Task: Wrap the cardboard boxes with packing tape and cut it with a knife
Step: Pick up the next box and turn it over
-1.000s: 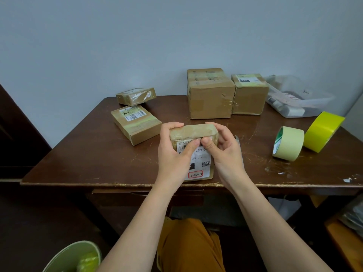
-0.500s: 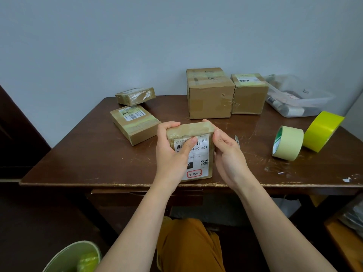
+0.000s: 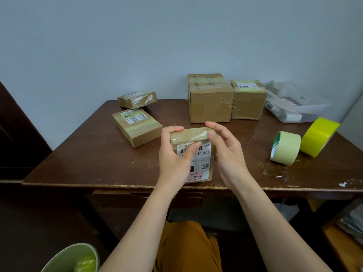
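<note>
A small cardboard box (image 3: 204, 160) with a white shipping label stands tilted at the table's front edge, its top wrapped in clear tape. My left hand (image 3: 173, 158) grips its left side, fingers over the top corner and thumb lying on the label. My right hand (image 3: 229, 154) pinches the top right corner between index finger and thumb, with the palm held off the box's side. A pale green tape roll (image 3: 286, 148) and a yellow tape roll (image 3: 318, 137) stand on edge to the right. No knife shows.
On the brown table (image 3: 88, 158), two flat taped boxes (image 3: 137, 126) (image 3: 137, 99) lie at the left. A large box (image 3: 210, 103) and a smaller box (image 3: 248, 101) stand at the back. A clear plastic tub (image 3: 294, 108) sits at the far right. A green bin (image 3: 72, 258) is on the floor.
Both hands pressed the tape along the box's top a second ago. My right hand then slid to the right side and has now lifted its palm away, keeping its fingertips on the top right corner.
</note>
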The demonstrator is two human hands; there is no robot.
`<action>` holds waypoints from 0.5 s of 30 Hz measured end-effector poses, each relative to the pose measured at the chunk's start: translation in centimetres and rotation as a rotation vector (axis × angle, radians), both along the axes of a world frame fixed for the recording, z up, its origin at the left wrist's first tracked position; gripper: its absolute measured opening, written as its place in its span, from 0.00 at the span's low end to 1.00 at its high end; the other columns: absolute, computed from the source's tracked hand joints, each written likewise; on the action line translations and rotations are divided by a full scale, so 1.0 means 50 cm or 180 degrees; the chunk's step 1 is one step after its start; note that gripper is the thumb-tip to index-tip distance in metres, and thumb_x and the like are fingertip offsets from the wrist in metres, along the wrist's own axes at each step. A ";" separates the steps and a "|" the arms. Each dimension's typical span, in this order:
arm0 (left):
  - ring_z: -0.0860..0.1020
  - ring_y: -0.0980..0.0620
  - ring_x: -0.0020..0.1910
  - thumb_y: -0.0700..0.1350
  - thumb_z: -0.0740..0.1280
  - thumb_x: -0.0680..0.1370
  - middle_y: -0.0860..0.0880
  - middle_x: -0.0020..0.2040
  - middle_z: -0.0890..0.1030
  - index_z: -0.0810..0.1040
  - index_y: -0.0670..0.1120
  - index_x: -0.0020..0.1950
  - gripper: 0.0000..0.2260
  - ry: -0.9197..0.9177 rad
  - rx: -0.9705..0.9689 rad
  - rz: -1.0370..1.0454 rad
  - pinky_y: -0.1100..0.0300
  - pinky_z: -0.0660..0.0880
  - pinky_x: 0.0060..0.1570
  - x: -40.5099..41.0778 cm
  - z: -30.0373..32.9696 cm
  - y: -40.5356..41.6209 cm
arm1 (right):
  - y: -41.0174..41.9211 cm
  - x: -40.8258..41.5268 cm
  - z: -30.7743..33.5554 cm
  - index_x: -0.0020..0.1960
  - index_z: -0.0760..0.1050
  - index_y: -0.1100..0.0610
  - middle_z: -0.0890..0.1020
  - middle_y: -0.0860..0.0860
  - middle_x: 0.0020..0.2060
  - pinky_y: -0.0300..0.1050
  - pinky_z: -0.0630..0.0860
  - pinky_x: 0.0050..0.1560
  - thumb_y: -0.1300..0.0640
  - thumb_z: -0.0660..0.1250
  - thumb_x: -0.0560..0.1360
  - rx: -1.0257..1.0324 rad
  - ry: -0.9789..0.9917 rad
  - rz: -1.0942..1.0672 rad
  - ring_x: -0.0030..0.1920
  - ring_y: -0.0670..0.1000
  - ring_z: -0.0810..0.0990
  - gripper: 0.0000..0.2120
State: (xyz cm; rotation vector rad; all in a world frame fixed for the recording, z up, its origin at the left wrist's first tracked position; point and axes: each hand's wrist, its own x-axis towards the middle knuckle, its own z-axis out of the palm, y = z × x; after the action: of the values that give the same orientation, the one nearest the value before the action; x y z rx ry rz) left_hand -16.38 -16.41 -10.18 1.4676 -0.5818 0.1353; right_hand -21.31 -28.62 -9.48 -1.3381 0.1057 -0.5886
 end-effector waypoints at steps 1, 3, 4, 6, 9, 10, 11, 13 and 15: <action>0.78 0.65 0.51 0.40 0.75 0.73 0.67 0.48 0.77 0.70 0.56 0.58 0.21 0.0001 -0.0014 0.0001 0.72 0.74 0.43 -0.001 -0.001 -0.001 | 0.004 0.001 0.001 0.57 0.79 0.50 0.85 0.48 0.48 0.58 0.78 0.59 0.59 0.63 0.81 0.0030 0.0009 -0.0065 0.54 0.53 0.82 0.10; 0.78 0.64 0.51 0.40 0.75 0.73 0.66 0.49 0.77 0.70 0.56 0.58 0.21 0.0006 -0.0063 -0.0014 0.72 0.75 0.44 -0.003 -0.001 0.000 | 0.011 0.003 0.003 0.56 0.79 0.49 0.85 0.49 0.47 0.60 0.77 0.60 0.59 0.63 0.80 0.0017 0.0000 -0.0182 0.53 0.56 0.82 0.10; 0.78 0.63 0.51 0.40 0.75 0.73 0.65 0.49 0.78 0.71 0.56 0.58 0.21 0.0012 -0.0092 -0.0038 0.71 0.75 0.44 -0.004 -0.001 0.001 | 0.014 0.003 0.003 0.55 0.79 0.49 0.85 0.49 0.47 0.60 0.77 0.59 0.58 0.63 0.78 -0.0009 -0.0005 -0.0224 0.54 0.56 0.82 0.10; 0.79 0.62 0.50 0.45 0.76 0.72 0.64 0.49 0.79 0.71 0.56 0.58 0.20 0.0028 -0.0146 -0.0079 0.70 0.75 0.44 -0.005 0.002 0.003 | 0.018 0.004 0.004 0.55 0.79 0.48 0.85 0.49 0.46 0.57 0.78 0.58 0.55 0.63 0.76 -0.0073 -0.0002 -0.0266 0.52 0.54 0.83 0.11; 0.79 0.61 0.49 0.54 0.76 0.69 0.62 0.48 0.79 0.72 0.57 0.57 0.20 0.0141 -0.0257 -0.0058 0.69 0.75 0.44 -0.011 0.009 0.000 | 0.018 0.003 0.002 0.55 0.78 0.48 0.85 0.46 0.44 0.51 0.79 0.53 0.52 0.62 0.73 -0.0188 -0.0008 -0.0279 0.48 0.49 0.83 0.13; 0.79 0.61 0.49 0.54 0.76 0.69 0.62 0.48 0.79 0.72 0.57 0.56 0.20 0.0167 -0.0277 -0.0022 0.69 0.75 0.44 -0.012 0.010 -0.002 | 0.019 0.004 0.002 0.55 0.78 0.48 0.85 0.45 0.43 0.50 0.79 0.53 0.52 0.62 0.72 -0.0201 -0.0023 -0.0278 0.48 0.48 0.83 0.12; 0.79 0.61 0.49 0.54 0.76 0.70 0.62 0.48 0.79 0.72 0.57 0.56 0.19 0.0177 -0.0276 0.0017 0.69 0.75 0.44 -0.012 0.011 -0.004 | 0.019 0.004 0.001 0.54 0.78 0.48 0.85 0.45 0.43 0.49 0.79 0.52 0.52 0.62 0.72 -0.0205 -0.0039 -0.0280 0.47 0.48 0.83 0.12; 0.79 0.62 0.48 0.52 0.76 0.71 0.63 0.47 0.78 0.72 0.57 0.55 0.18 0.0194 -0.0244 0.0066 0.70 0.75 0.42 -0.013 0.011 -0.006 | 0.021 0.004 0.001 0.54 0.78 0.48 0.85 0.45 0.42 0.48 0.79 0.51 0.52 0.62 0.72 -0.0203 -0.0067 -0.0301 0.47 0.48 0.83 0.12; 0.79 0.64 0.47 0.50 0.76 0.71 0.64 0.46 0.78 0.72 0.57 0.54 0.17 0.0250 -0.0219 0.0090 0.72 0.74 0.41 -0.012 0.014 -0.007 | 0.022 0.003 0.002 0.53 0.78 0.48 0.85 0.44 0.42 0.47 0.79 0.49 0.52 0.62 0.72 -0.0194 -0.0087 -0.0327 0.46 0.47 0.83 0.12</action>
State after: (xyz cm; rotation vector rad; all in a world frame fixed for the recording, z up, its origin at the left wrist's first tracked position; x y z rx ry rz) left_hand -16.98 -16.78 -9.49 1.4083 -0.4884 0.1183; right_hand -21.14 -27.53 -9.40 -1.3893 0.1357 -0.7015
